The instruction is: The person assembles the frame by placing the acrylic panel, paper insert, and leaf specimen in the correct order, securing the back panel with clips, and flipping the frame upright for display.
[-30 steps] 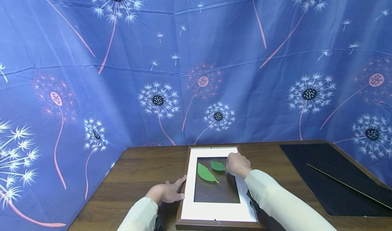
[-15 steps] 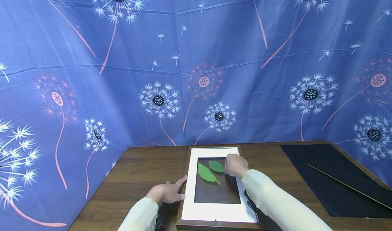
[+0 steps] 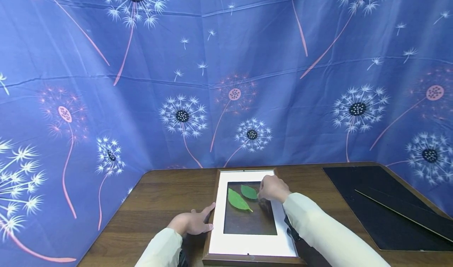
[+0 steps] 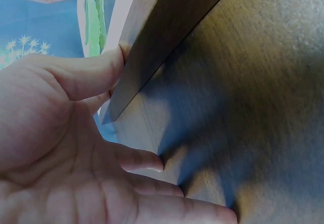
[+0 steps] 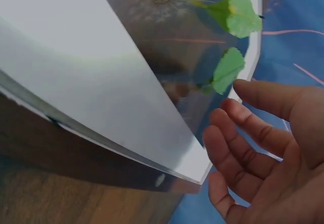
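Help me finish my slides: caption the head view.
Left hand touching a brown frame, right hand beside the smaller green leaf, larger leaf nearby.

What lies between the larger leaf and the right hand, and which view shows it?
The smaller leaf lies between the larger leaf and the right hand; the head view shows it, and the right wrist view shows the same order.

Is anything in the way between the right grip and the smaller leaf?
Nothing visible is. In the head view, the right grip is close beside the smaller leaf; whether they touch, I can't tell. The larger leaf lies on the other side.
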{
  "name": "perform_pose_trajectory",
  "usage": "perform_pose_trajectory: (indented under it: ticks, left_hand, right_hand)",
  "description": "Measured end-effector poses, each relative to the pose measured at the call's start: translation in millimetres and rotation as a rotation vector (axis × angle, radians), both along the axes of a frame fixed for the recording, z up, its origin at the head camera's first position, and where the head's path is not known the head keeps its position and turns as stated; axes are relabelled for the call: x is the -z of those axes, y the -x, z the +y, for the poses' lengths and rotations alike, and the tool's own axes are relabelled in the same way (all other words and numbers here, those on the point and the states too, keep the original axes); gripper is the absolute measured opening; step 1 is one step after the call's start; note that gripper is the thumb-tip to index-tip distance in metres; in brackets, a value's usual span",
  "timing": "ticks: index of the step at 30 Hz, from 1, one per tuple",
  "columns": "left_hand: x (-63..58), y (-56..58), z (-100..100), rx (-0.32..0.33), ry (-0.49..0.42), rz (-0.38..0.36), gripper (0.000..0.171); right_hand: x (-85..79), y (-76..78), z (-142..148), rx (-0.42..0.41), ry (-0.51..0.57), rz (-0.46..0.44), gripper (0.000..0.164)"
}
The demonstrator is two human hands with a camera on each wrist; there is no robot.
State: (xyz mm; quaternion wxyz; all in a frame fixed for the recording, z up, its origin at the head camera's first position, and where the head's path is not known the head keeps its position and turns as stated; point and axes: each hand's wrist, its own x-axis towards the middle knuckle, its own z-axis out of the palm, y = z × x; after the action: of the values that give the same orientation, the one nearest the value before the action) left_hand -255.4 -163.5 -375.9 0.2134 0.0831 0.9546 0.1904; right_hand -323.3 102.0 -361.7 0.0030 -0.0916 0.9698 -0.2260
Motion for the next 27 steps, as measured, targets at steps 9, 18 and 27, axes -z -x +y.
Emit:
perform_pose_trajectory:
  ticks: [9, 18, 27]
  left_hand:
    - [-1.0, -0.4, -0.7, -0.007, -0.019, -0.011, 0.066]
    - [2.6, 0.6, -3.4, 0.009, -0.040, -0.006, 0.067]
    - [2.3, 0.3, -1.4, -0.015, -0.034, -0.022, 0.068]
  right_hand:
    - [-16.9, -5.2, 14.1, -0.071, 0.105, -0.049, 0.010]
    - [-20.9, -5.0, 34.8, -0.066, 0.207, -0.116, 0.008]
    - [-21.2, -12.4, 61.7, -0.083, 0.272, -0.137, 0.006]
